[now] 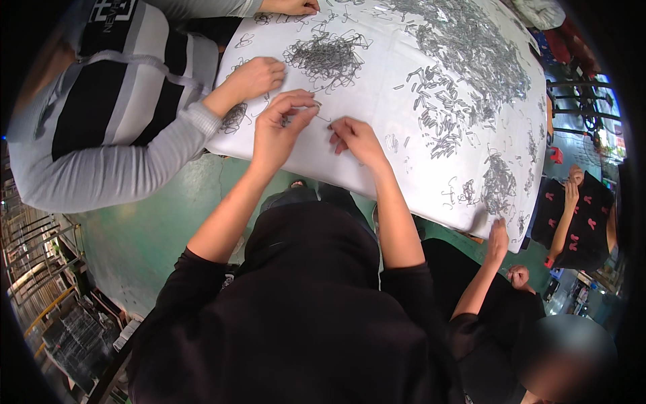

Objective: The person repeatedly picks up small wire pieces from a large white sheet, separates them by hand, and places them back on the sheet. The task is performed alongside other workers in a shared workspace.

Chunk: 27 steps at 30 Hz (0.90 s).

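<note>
My left hand (286,121) is over the near side of the white-covered table (397,182), its thumb and forefinger pinched on a thin bent metal wire (323,117). The wire slants down from those fingertips toward my right hand (358,139). The fingers of my right hand are curled near the wire's other end; whether they grip it is too small to tell. Beyond my hands lies a tangled heap of dark bent wire pieces (326,59). Farther right, short grey metal pieces (441,108) are scattered thickly across the tabletop.
At my left, a person in a striped sleeve has a hand (259,77) on the table by a small wire pile (235,119). Another hand (296,6) rests at the far edge. To my right, a co-worker's hand (498,239) is beside another wire heap (499,182).
</note>
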Each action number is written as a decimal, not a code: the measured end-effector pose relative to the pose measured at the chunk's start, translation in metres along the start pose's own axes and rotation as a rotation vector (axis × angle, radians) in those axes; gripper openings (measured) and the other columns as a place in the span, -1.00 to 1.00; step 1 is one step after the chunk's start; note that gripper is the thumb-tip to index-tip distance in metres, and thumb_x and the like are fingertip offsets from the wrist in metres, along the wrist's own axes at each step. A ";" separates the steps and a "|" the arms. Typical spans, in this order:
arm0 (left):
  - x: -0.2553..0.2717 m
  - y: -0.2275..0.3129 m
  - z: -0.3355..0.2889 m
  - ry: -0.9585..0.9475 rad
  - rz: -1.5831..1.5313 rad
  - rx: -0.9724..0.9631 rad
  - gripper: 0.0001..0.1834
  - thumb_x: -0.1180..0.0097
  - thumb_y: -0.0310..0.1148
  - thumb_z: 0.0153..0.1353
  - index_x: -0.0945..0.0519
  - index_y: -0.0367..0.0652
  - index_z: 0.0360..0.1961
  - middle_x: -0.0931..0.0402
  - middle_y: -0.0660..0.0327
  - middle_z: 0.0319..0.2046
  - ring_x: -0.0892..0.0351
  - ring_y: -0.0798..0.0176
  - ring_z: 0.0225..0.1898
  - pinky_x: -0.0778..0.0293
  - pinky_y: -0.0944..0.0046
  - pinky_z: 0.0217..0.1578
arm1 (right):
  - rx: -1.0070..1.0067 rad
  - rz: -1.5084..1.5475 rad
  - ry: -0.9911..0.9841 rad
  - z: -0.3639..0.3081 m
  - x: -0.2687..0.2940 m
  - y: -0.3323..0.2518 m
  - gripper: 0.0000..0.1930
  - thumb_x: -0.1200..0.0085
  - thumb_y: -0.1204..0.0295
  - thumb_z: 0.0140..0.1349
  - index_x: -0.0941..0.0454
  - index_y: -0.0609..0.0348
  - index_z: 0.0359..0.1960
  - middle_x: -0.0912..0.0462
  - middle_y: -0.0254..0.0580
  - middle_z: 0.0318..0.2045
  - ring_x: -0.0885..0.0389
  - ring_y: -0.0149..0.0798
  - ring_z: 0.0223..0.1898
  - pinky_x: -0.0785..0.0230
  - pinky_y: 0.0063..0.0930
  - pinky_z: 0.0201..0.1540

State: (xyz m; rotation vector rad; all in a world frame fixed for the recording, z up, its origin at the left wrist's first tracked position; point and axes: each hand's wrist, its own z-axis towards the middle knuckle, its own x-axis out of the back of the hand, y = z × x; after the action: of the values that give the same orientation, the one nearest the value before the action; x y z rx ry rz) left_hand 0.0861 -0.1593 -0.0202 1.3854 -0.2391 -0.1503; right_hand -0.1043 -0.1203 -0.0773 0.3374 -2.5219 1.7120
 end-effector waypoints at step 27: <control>-0.118 0.035 -0.011 -0.420 -0.053 -0.141 -0.81 -0.24 -0.54 0.08 -0.66 -0.16 -0.23 -0.62 0.29 -0.30 -0.44 0.38 -0.24 -0.36 0.38 -0.19 | 0.337 0.633 0.895 -0.124 0.018 -0.054 -0.88 -0.06 0.41 0.31 -0.46 0.20 -0.29 -0.34 -0.49 -0.52 -0.16 -0.56 -0.51 -0.01 -0.68 -0.42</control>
State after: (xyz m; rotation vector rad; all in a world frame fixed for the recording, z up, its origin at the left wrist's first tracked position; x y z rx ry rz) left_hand -0.0267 -0.1134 0.0026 1.2095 -0.5306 -0.4949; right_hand -0.1172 -0.0268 0.0219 -1.0759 -1.7328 1.8430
